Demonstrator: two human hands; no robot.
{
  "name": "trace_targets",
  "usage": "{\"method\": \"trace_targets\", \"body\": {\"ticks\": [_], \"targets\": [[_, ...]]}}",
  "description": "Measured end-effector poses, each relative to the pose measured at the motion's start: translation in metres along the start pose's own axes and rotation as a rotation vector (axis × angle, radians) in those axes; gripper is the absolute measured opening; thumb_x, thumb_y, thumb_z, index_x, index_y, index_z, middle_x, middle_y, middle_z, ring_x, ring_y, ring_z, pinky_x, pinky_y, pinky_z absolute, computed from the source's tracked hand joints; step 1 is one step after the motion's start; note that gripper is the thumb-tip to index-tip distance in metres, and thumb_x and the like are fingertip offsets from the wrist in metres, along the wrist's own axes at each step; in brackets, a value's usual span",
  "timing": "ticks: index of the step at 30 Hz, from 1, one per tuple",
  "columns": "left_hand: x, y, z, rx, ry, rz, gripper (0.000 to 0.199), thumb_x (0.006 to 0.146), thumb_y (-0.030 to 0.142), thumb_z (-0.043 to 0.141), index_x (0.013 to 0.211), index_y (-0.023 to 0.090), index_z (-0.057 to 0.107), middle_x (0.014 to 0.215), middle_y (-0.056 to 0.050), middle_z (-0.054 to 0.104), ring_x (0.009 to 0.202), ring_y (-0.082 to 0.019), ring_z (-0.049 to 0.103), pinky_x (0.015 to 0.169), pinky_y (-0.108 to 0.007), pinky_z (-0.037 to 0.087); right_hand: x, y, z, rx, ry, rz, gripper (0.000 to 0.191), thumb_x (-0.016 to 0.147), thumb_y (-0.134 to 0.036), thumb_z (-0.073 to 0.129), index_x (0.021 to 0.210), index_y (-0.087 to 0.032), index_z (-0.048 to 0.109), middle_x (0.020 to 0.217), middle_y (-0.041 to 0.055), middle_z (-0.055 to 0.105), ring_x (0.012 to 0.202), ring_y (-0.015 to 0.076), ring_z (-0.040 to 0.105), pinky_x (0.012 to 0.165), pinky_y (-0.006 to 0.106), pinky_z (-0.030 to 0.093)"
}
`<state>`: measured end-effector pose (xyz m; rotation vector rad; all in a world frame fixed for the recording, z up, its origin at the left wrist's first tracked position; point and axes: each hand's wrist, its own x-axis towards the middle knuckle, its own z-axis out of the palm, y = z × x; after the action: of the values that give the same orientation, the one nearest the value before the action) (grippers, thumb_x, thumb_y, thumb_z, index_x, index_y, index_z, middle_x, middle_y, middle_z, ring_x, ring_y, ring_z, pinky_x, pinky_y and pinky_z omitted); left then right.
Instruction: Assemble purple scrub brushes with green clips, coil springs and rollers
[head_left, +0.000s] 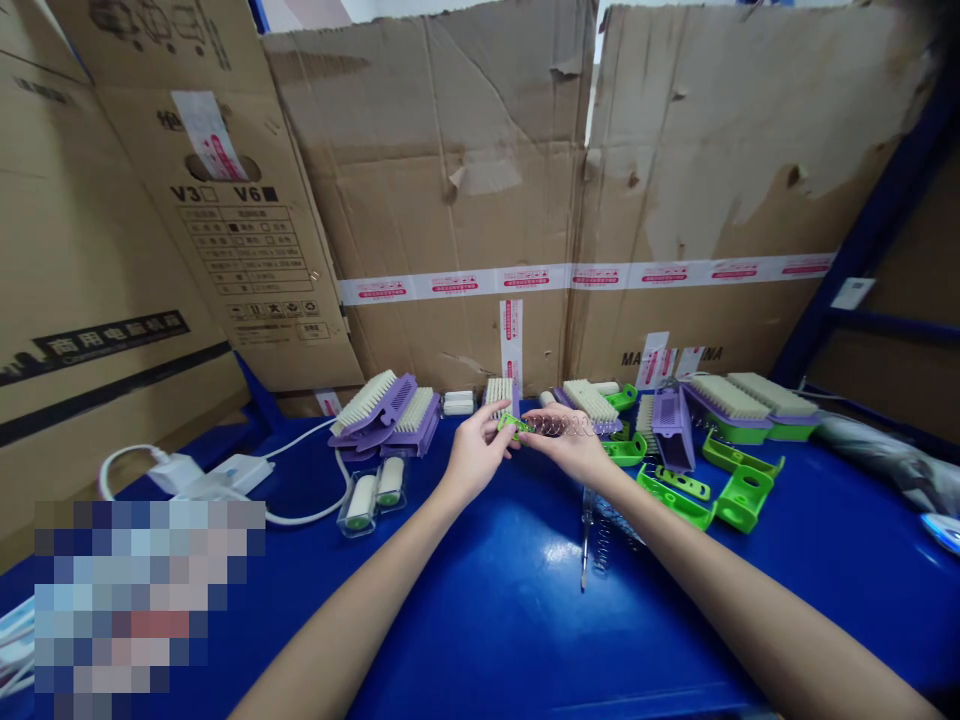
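Note:
Above the middle of the blue table, my left hand (478, 447) pinches a small green plastic part (513, 424). Close beside it, my right hand (566, 440) has its fingers closed on a thin metal coil spring (564, 426), whose left end meets the green part. Whether the two are joined cannot be made out. Below my right hand lies a screwdriver (586, 540), with another loose spring (601, 548) next to it. Just behind my hands stands a purple brush piece with pale bristles (500, 393).
Purple bristle brushes (386, 415) and clear-cased white rollers (375, 492) lie on the left. Green plastic housings (744, 498) and more brushes (750, 400) are at the right. A white power strip with cables (225, 475) sits far left. Cardboard (465, 200) walls the back.

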<state>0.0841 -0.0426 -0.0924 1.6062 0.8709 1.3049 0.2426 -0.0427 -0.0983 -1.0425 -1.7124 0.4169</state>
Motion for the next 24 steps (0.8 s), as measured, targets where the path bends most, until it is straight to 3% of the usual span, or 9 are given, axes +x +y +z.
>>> {"method": "trace_targets", "body": {"ticks": [5,8,15,24], "targets": [[0.0012,0.0019,-0.0004,-0.014,0.078,0.0,0.031,0.076,0.028,0.061,0.101,0.011,0.059,0.054,0.0,0.061,0.05,-0.012,0.058,0.047,-0.021,0.048,-0.0031,-0.0023,0.0049,-0.013,0.007,-0.062,0.02,0.069,-0.023,0.068,0.087,-0.016,0.069,0.074,0.0031,0.06,0.068,0.0157,0.059,0.064,0.029,0.048],[0.0015,0.0038,0.001,0.004,0.107,-0.039,0.028,0.075,0.024,0.061,0.1,0.011,0.065,0.063,-0.003,0.066,0.054,-0.011,0.059,0.047,-0.018,0.047,-0.0042,-0.0018,0.0068,-0.018,0.022,-0.075,0.02,0.07,-0.024,0.068,0.088,-0.016,0.069,0.075,0.0032,0.059,0.068,0.0156,0.058,0.064,0.029,0.048],[0.0007,0.0012,0.0059,-0.148,0.05,-0.174,0.031,0.076,0.02,0.062,0.106,0.011,0.066,0.088,-0.008,0.072,0.069,-0.014,0.065,0.069,-0.028,0.055,-0.0045,-0.0006,0.0058,-0.079,-0.006,-0.091,0.018,0.073,-0.025,0.065,0.089,-0.018,0.07,0.074,0.0024,0.059,0.066,0.0141,0.056,0.061,0.027,0.046],[-0.0003,0.0033,0.005,-0.241,0.079,-0.242,0.034,0.077,0.014,0.063,0.11,0.011,0.062,0.084,-0.007,0.072,0.076,-0.016,0.067,0.078,-0.033,0.055,-0.0029,-0.0024,0.0015,-0.126,-0.048,-0.048,0.015,0.072,-0.028,0.068,0.083,-0.019,0.071,0.077,0.0036,0.064,0.068,0.0156,0.059,0.065,0.028,0.048]]}}
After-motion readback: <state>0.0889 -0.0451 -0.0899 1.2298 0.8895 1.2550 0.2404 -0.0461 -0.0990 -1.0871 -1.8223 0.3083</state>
